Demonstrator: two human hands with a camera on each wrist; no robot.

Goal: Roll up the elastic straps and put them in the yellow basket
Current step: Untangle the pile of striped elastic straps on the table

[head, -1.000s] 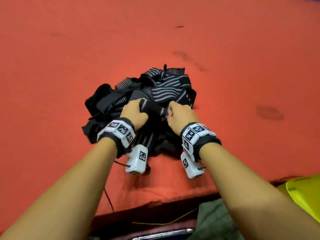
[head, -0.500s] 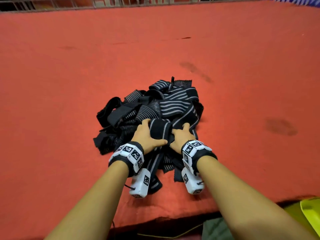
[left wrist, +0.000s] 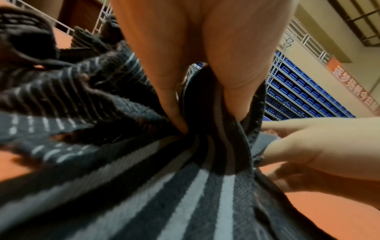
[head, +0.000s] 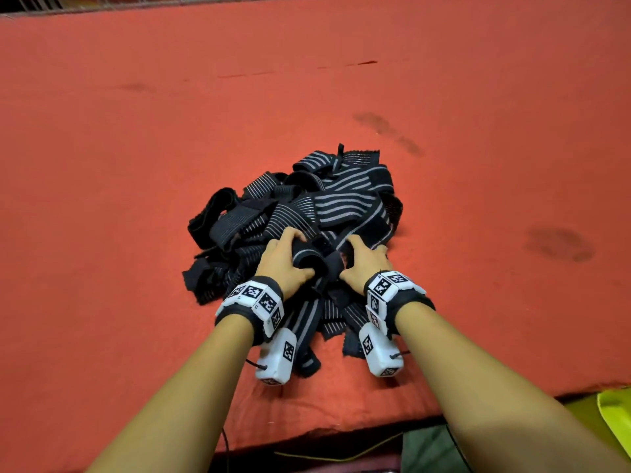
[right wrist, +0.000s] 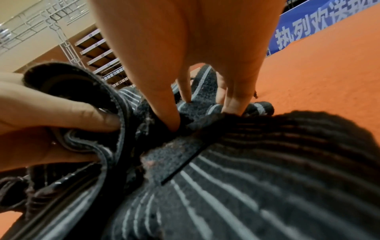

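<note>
- My left hand (head: 285, 264) curls its fingers and thumb around a half-rolled strap (head: 312, 259) at the pile's six o'clock edge.
- My right hand (head: 363, 262) pinches the same strap's loose end from three o'clock.
- The pile of elastic straps (head: 307, 213) sits mid-surface (head: 136, 165).
- The yellow basket (head: 614, 414) shows at five o'clock, below the surface edge.

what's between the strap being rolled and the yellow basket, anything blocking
Nothing visible blocks it. The partly rolled strap is held by the left hand and right hand; its tail still runs through the pile of straps. Only bare red table lies toward the yellow basket.
</note>
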